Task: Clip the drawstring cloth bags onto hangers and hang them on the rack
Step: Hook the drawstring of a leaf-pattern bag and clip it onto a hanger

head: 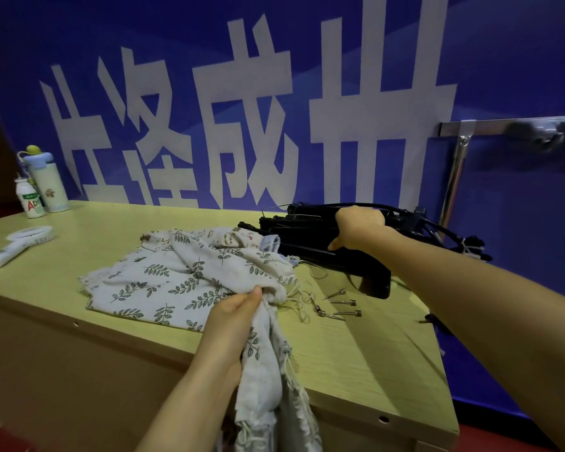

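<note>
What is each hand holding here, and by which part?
The left hand grips a leaf-print cloth bag by its gathered drawstring top. The right hand rests on the pile of black hangers; whether it grips one cannot be told.

The surface (356, 350) is a pale yellow-green wood-grain top set against a blue wall. At its far left corner stand a small white drink bottle (30, 199) and a taller cream flask (48, 182), touching side by side. Near them lies a white handheld fan (18, 244), flat. A heap of leaf-print cloth bags (177, 278) covers the middle, one bag trailing over the front edge. Just beside the heap, to the right, lies a pile of black hangers (310, 236). Four small metal pins (338, 306) lie in front of the pile.
</note>
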### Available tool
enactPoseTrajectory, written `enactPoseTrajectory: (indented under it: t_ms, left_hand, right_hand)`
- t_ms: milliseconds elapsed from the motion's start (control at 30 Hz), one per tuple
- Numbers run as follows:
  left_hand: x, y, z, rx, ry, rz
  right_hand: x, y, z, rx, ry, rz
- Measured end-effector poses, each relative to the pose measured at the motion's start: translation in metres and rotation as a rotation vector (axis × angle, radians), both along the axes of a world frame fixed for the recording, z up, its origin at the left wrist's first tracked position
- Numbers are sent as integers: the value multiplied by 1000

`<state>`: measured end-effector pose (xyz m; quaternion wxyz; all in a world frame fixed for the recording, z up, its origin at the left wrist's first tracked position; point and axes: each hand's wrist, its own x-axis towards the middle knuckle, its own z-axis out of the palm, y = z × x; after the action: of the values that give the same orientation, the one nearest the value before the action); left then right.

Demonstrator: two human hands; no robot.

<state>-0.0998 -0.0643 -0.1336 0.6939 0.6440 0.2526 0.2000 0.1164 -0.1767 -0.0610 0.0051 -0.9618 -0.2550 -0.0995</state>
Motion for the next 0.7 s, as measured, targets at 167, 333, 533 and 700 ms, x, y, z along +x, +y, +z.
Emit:
enactPoseTrajectory:
  t_ms: [167, 333, 533, 700]
  left_hand:
    - [-2, 3, -2, 10, 20, 3]
    - [-8, 2, 2, -28, 2, 12]
    - [-32, 4, 8, -152, -4, 77]
    - [-58, 13, 13, -175, -28, 173]
  right_hand:
    - [-5, -5, 11, 14, -103, 25]
    - [-21, -13, 26, 96, -257, 68]
    - [-58, -33, 41, 171, -415, 168]
    - [-87, -59, 51, 237, -536, 284]
